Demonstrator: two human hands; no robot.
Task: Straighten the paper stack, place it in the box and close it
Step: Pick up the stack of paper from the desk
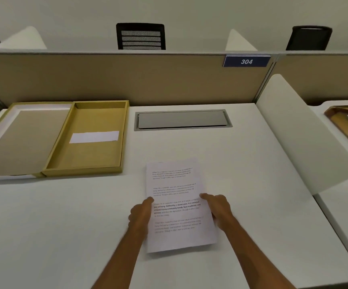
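The paper stack (179, 205) is clamped at both long edges, left hand (140, 213) at 9 o'clock and right hand (219, 211) at 3, thumbs on top. That two-sided grip is probably meant to keep the sheets squared. It's held just over the tabletop (241, 163); the open box (89, 140) is waiting at 10 o'clock, lid (23, 140) folded flat alongside.

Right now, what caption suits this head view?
Both hands hold a paper stack beside an open box.
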